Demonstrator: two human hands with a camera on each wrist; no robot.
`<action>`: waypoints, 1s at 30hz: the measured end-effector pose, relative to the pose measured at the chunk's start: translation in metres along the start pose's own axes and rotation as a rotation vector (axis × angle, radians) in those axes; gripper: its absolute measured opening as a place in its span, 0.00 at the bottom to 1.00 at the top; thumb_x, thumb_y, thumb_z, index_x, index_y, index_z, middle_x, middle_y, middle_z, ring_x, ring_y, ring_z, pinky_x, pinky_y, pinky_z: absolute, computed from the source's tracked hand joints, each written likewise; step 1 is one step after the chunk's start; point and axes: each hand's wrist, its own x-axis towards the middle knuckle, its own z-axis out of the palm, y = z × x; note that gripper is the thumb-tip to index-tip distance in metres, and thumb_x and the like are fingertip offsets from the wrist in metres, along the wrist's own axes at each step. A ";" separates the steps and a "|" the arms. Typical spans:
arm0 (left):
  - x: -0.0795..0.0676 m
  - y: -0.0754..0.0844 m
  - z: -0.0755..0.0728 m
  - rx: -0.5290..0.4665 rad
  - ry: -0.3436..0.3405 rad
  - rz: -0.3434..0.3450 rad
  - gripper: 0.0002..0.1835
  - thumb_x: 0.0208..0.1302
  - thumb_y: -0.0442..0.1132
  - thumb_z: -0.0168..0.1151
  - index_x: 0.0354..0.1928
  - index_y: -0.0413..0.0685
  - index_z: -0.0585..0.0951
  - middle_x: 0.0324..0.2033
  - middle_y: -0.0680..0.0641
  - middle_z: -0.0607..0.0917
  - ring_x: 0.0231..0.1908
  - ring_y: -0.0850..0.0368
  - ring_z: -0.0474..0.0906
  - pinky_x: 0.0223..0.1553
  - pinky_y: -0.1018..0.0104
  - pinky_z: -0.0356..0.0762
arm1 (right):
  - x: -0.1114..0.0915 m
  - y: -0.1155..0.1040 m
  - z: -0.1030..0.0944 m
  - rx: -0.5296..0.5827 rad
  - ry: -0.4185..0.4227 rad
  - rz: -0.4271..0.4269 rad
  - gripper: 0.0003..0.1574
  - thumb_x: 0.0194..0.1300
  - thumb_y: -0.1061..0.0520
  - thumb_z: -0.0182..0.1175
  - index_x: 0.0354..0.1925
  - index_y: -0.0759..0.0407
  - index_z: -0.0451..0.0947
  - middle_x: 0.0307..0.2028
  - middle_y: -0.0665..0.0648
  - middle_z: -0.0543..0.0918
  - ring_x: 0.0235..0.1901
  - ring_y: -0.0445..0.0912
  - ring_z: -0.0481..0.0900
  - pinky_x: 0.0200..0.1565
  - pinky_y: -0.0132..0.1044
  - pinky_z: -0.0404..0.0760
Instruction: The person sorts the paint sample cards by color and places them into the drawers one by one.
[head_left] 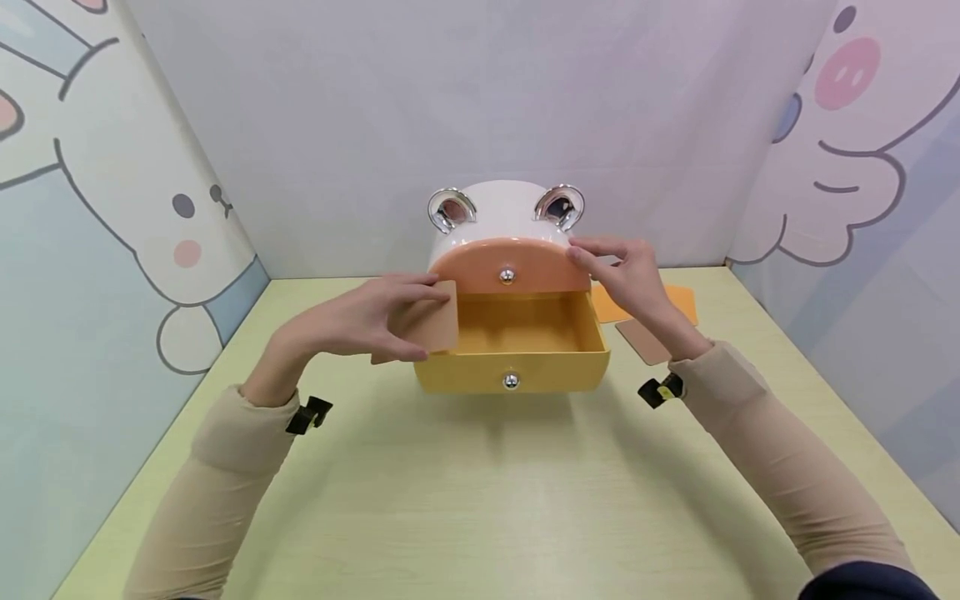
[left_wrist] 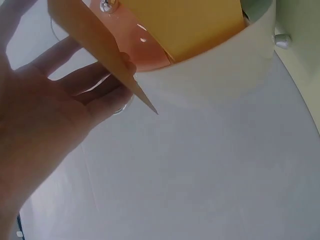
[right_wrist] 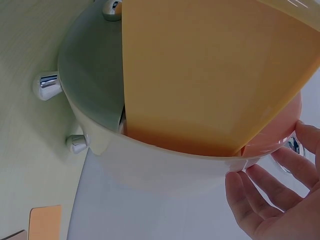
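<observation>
A white drawer cabinet (head_left: 504,208) with two silver-rimmed, ear-like rings stands on the table. Its yellow drawer (head_left: 513,372) is pulled out, its inside in view, under a closed coral-orange drawer (head_left: 480,260). My left hand (head_left: 352,317) holds a flat tan card (head_left: 438,321) at the left edge of the yellow drawer, thumb along the card's lower side. In the left wrist view, fingers lie against the card (left_wrist: 92,37). With my right hand (head_left: 633,279) I grip the cabinet's right front edge, thumb at the coral face and fingers on the white side.
Right of the cabinet, orange cards (head_left: 681,302) and a brown card (head_left: 642,342) lie on the table (head_left: 480,500). A green drawer (right_wrist: 92,70) sits below the yellow one. Silver feet (right_wrist: 47,86) hold the cabinet up. Cartoon-printed walls (head_left: 847,167) stand around the table.
</observation>
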 end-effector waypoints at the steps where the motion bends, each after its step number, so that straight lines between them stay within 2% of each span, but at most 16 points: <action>1: 0.002 0.002 0.001 0.010 -0.007 0.003 0.39 0.54 0.47 0.71 0.69 0.53 0.69 0.72 0.47 0.63 0.72 0.47 0.58 0.70 0.48 0.57 | 0.000 0.000 0.000 0.001 0.000 -0.001 0.24 0.64 0.42 0.62 0.54 0.50 0.82 0.54 0.55 0.84 0.57 0.47 0.79 0.48 0.34 0.82; 6: 0.011 0.012 0.004 0.013 -0.028 0.029 0.37 0.54 0.47 0.70 0.68 0.52 0.70 0.72 0.46 0.64 0.73 0.47 0.56 0.71 0.48 0.57 | -0.001 -0.001 0.000 -0.003 -0.002 0.007 0.24 0.64 0.41 0.62 0.54 0.50 0.82 0.54 0.54 0.84 0.57 0.47 0.79 0.48 0.36 0.82; 11: 0.019 0.018 0.008 0.018 -0.040 0.052 0.37 0.54 0.47 0.71 0.67 0.51 0.71 0.72 0.45 0.63 0.73 0.47 0.55 0.71 0.49 0.57 | -0.001 -0.001 0.000 -0.001 0.001 0.005 0.24 0.64 0.41 0.61 0.54 0.50 0.82 0.54 0.54 0.84 0.57 0.47 0.79 0.46 0.30 0.81; 30: 0.037 0.029 0.016 0.074 -0.097 0.053 0.38 0.53 0.49 0.70 0.68 0.51 0.70 0.72 0.43 0.63 0.73 0.47 0.53 0.71 0.51 0.58 | -0.002 -0.002 -0.001 -0.002 0.007 0.001 0.24 0.64 0.42 0.62 0.53 0.51 0.83 0.54 0.55 0.84 0.56 0.47 0.80 0.43 0.26 0.81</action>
